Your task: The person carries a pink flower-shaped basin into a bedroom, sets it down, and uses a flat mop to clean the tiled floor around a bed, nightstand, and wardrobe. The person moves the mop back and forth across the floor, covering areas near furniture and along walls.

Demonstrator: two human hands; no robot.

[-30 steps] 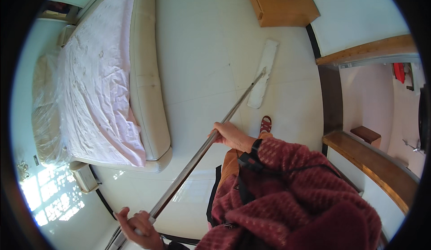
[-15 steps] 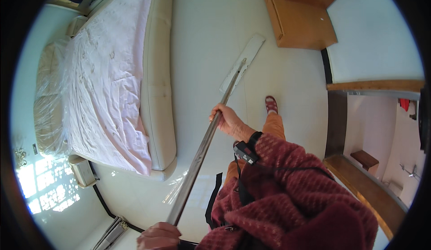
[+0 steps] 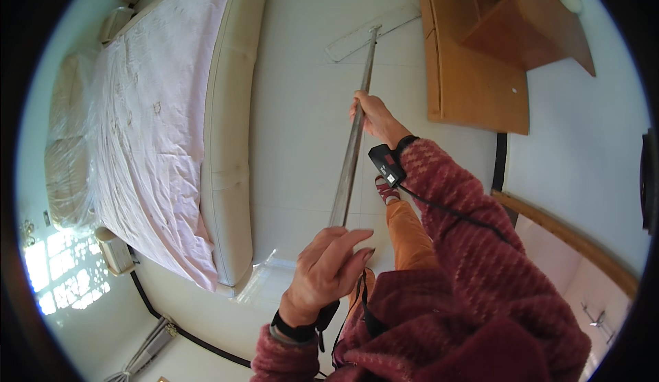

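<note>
A flat mop [image 3: 351, 161] with a long metal pole slants away from me, its wide, pale mop head [image 3: 350, 44] lying on the light floor. My right hand [image 3: 373, 116] is wrapped round the pole partway down. Closer to my body, my left hand [image 3: 319, 272] is at the pole's near end, the fingers curled over it and the thumb and forefinger somewhat apart. That hand hides the pole's tip. A black device is strapped to my right wrist, with a cable along the sleeve.
To the left stands a bed [image 3: 226, 176] with a pale pink sheet and clear plastic at its headboard. A brown wooden desk [image 3: 473, 87] is at the far right, close to the mop head. A small nightstand [image 3: 118, 255] and a tied curtain [image 3: 147, 351] are at the lower left.
The mop head has slid farther away and turned toward the desk. Both hands have moved forward with the pole; my left hand has come up and to the right. My view has shifted.
</note>
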